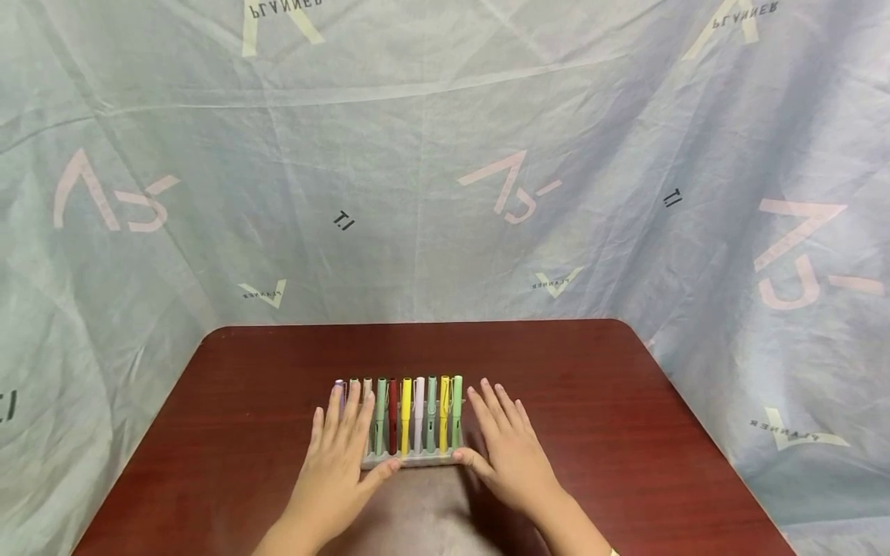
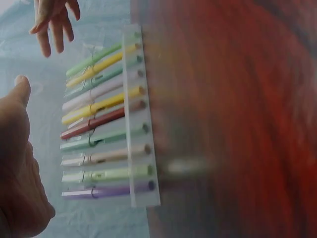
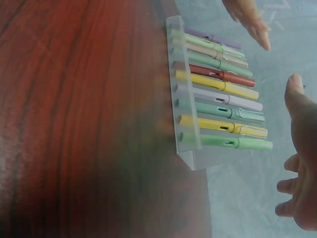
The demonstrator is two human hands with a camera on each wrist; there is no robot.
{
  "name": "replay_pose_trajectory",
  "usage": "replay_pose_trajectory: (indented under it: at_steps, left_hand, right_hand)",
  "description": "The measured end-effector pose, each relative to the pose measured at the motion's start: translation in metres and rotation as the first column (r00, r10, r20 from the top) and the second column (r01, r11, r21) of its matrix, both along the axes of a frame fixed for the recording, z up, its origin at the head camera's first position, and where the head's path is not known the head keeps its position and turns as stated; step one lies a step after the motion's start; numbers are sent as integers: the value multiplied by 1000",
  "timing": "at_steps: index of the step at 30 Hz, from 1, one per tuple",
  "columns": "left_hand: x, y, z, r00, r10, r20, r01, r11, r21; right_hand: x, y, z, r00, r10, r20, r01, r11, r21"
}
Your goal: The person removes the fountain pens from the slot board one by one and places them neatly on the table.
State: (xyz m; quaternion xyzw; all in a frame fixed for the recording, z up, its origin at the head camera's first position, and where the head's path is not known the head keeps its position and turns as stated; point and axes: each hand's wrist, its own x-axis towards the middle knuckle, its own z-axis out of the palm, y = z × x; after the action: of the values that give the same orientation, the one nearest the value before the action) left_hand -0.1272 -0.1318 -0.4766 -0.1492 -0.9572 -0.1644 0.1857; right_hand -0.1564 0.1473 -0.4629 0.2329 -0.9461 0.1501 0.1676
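A clear pen stand [image 1: 417, 462] on the table holds a row of several capped pens, upright and side by side. Among them are a dark red pen [image 1: 392, 417], a yellow pen [image 1: 406, 417] and, at the right end, a light green pen [image 1: 456, 413]. My left hand [image 1: 334, 471] has its fingers straight and overlaps the stand's left end in the head view, partly hiding a purple pen [image 2: 114, 192]. Beside the right end, my right hand [image 1: 511, 455] is spread with straight fingers, its thumb close to the stand's front corner. Neither hand grips anything.
The dark red wooden table [image 1: 556, 363] has rounded far corners. A grey printed cloth [image 1: 417, 193] hangs behind it and along both sides.
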Motion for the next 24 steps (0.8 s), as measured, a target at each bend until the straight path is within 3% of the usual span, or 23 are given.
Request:
replay_pose_trajectory:
  at_steps: [3,6,11,17,20,24]
  left_hand:
    - [-1,-10,6,996,1,87,-10,994,109]
    - [-2,-23,11,981,-3,192,-50,962,268]
    - [-5,-48,12,927,-54,371,-149,854,498]
    - [-12,-70,-4,859,-172,482,-208,744,635]
    - [-14,-75,-12,830,-179,529,-250,728,638]
    - [-16,-77,-18,811,-165,561,-274,740,615]
  right_hand:
    - [-2,1,7,996,-8,89,17,994,-104]
    - [-5,4,11,985,-41,166,72,981,-182]
    - [-14,10,8,957,-59,284,141,950,-278]
    - [-29,14,2,914,12,406,167,901,-401]
    - [-36,13,0,895,51,443,167,883,-439]
    - [-46,10,-4,870,103,482,179,846,-503]
